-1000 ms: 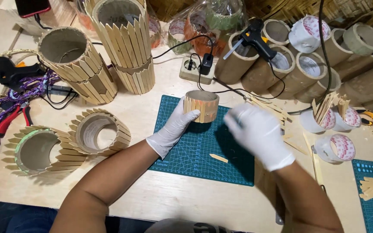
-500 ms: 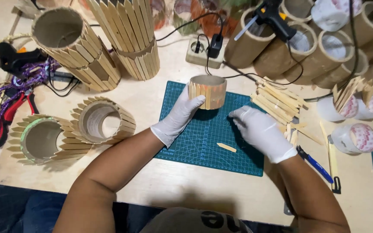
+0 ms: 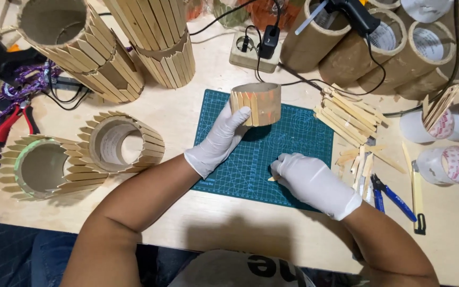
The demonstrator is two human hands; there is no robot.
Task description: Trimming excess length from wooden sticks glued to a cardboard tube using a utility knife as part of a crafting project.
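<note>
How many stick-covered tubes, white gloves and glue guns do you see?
Stick-covered tubes: 5
White gloves: 2
Glue gun: 1
Total: 8

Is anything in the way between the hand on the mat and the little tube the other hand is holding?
No. Only bare green cutting mat lies between the right hand and the small tube that the left hand holds.
</note>
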